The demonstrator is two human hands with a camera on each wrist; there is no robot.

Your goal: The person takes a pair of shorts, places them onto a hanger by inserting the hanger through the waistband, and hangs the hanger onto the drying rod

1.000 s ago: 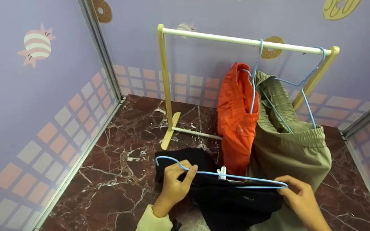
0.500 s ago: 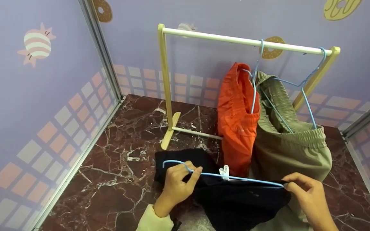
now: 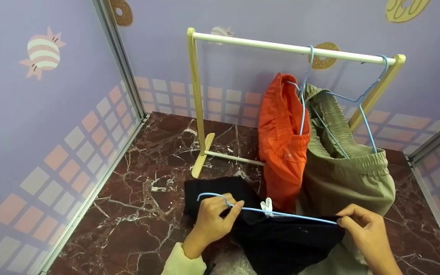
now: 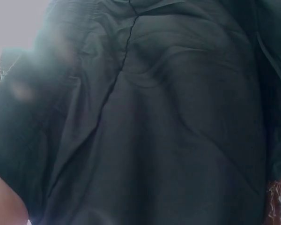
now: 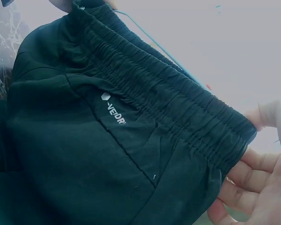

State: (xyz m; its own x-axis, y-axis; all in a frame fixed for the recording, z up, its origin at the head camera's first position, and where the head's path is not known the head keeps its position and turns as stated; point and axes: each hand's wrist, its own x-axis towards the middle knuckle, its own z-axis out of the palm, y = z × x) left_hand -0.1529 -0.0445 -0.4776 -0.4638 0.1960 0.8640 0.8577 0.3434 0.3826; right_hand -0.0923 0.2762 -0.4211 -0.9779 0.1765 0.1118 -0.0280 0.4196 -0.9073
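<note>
My left hand (image 3: 217, 219) pinches a light blue hanger (image 3: 300, 217) at its neck, below the hook. The hanger's long side runs along the waist opening of black trousers (image 3: 285, 244), and its right end is covered at the waistband corner. There my right hand (image 3: 365, 229) pinches the corner between thumb and fingers. In the right wrist view the elastic waistband (image 5: 164, 108) is stretched taut, with pale lettering below it. A white drawstring (image 3: 266, 204) sticks up at the waist. Dark cloth (image 4: 178, 117) fills most of the left wrist view.
A rack with a white rail (image 3: 250, 42) and wooden posts stands ahead. Orange trousers (image 3: 281, 152) and khaki trousers (image 3: 350, 183) hang on blue hangers at its right side. More black cloth (image 3: 212, 187) lies on the dark marbled floor (image 3: 128, 191). Patterned walls enclose the space.
The hanger's right end, earlier exposed above the cloth, is now tucked in at the waistband corner. Both hands have shifted slightly right, and the waistband is pulled out along the hanger.
</note>
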